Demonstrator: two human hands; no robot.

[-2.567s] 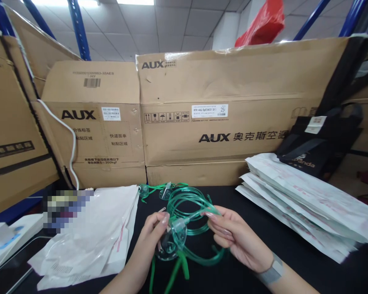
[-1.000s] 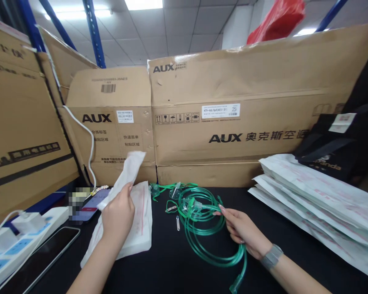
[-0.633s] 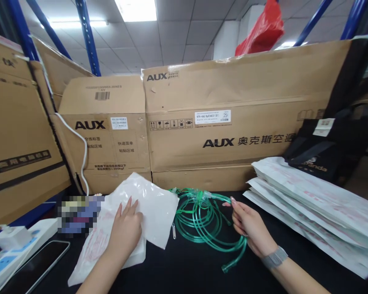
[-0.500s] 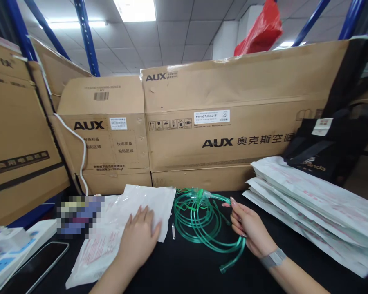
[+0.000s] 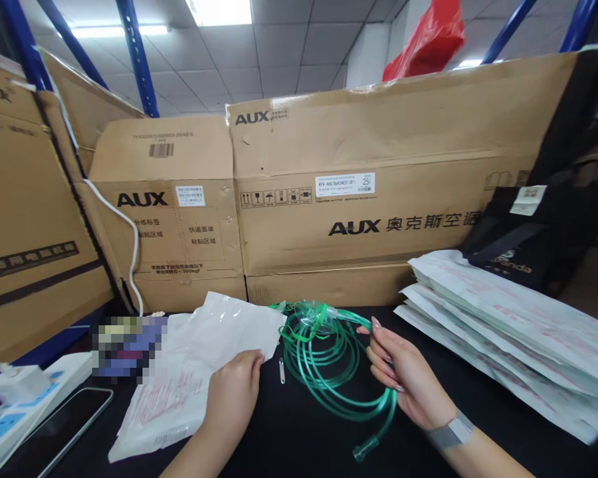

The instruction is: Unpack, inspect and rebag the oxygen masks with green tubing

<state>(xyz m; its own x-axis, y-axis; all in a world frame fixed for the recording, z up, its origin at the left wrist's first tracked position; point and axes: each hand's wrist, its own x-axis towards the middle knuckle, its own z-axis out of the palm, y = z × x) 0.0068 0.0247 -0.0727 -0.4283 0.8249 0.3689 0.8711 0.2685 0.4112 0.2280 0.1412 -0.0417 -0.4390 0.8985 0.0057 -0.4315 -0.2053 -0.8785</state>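
My left hand is closed, its thumb and fingers pinching the right edge of a white plastic pouch with red print. In my right hand is green oxygen tubing, gripped near its upper end, with loops hanging below. The tubing's connector end lies free toward the front. Beyond the coils, a clear green oxygen mask with a green strap touches the pouch's far right corner. Between my hands lies a small metal strip.
Several white printed pouches are stacked at the right, before a black bag. On the left are a phone, a power strip and a blurred-out item. Cardboard boxes wall off the back.
My left hand has gone from lying flat on the pouch to pinching its right edge. My right hand keeps its hold on the tubing, shifted slightly left in view.
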